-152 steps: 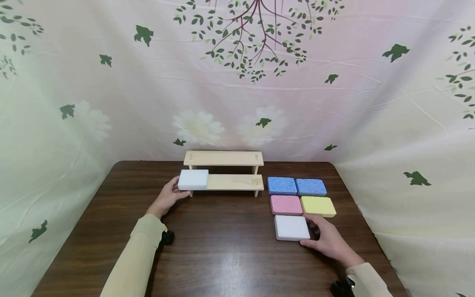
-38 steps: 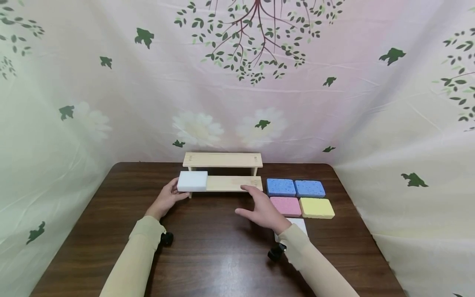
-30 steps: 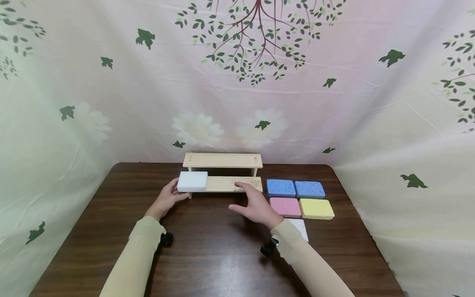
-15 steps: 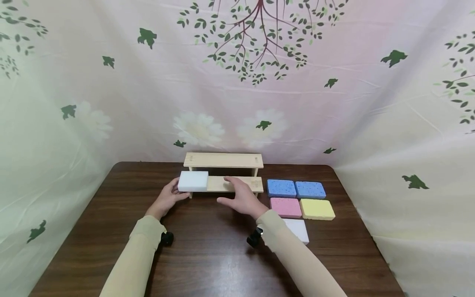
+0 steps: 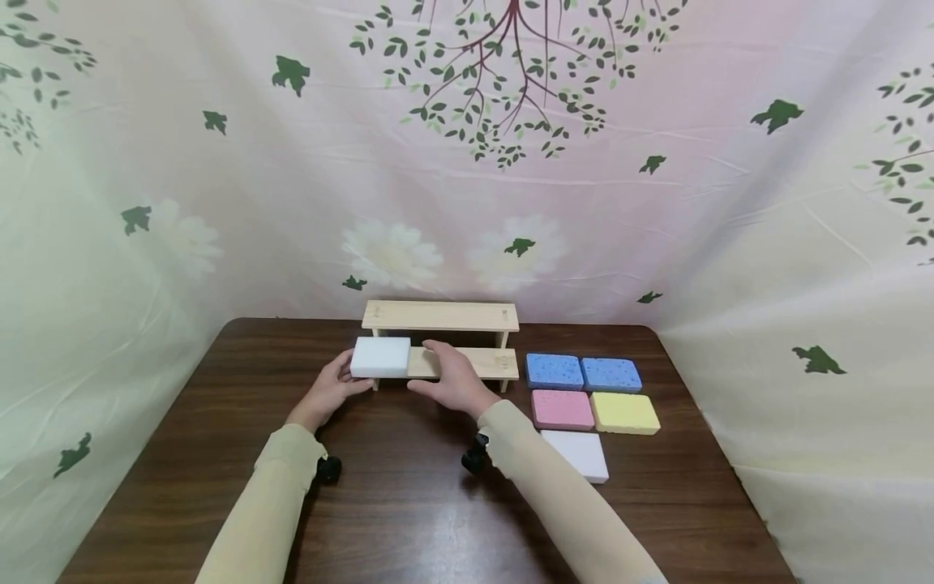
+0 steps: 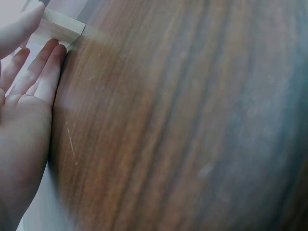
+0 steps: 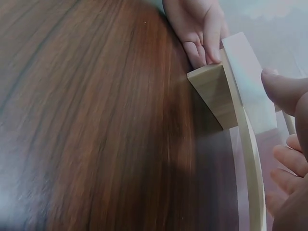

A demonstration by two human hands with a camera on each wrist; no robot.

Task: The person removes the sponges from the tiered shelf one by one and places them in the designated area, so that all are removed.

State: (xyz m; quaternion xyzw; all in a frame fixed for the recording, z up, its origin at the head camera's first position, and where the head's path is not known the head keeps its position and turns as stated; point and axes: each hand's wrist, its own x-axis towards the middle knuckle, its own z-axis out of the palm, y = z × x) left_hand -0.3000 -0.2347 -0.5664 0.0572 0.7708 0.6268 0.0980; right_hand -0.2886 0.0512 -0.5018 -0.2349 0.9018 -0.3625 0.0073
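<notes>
A white sponge (image 5: 381, 357) lies on the left end of the lower tier of a small two-tier wooden shelf (image 5: 481, 361). My left hand (image 5: 324, 396) stays at that end, thumb along the front edge and fingers fairly straight beside the sponge. The right wrist view shows the left thumb touching the shelf (image 7: 250, 159) near its leg. Above the lower tier, my right hand (image 5: 458, 381) holds nothing, thumb and fingers spread close to the sponge's right side. In the right wrist view, the white sponge (image 7: 248, 79) sits beyond the right thumb.
On the right of the brown wooden table (image 5: 409, 503) lie two blue sponges (image 5: 554, 371), a pink sponge (image 5: 562, 410), a yellow sponge (image 5: 625, 413) and another white sponge (image 5: 576, 456). A patterned cloth (image 5: 438, 186) hangs behind and at the sides.
My right hand has left the white sponge on the table and moved left over the shelf, fingers spread, toward the shelved sponge. My left hand has kept its place.
</notes>
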